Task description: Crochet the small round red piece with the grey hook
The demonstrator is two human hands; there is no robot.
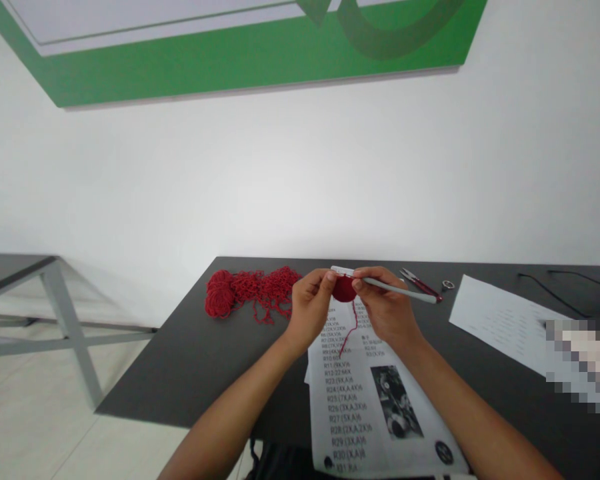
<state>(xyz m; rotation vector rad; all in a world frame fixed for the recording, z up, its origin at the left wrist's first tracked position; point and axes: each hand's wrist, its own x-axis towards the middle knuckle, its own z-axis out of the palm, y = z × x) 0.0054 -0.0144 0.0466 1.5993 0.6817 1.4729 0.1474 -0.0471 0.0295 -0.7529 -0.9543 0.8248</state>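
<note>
Between both hands, over a printed pattern sheet (347,427), is a small round red crocheted piece (345,289). My left hand (312,301) pinches its left edge between thumb and fingers. On the right edge, my right hand (386,303) grips the piece together with a crochet hook (405,291), whose grey handle points right. A loose red yarn tail (355,320) hangs from the piece over the sheet. Left of my left hand lies a red yarn ball (220,294) with a tangled heap of the same yarn (267,288) beside it.
Small dark-red scissors (421,285) and a little metal ring (448,285) rest on the dark table (180,360) behind my right hand. Farther right are another paper (495,320), glasses (555,293) and a pixelated patch. A second table (10,267) stands at left.
</note>
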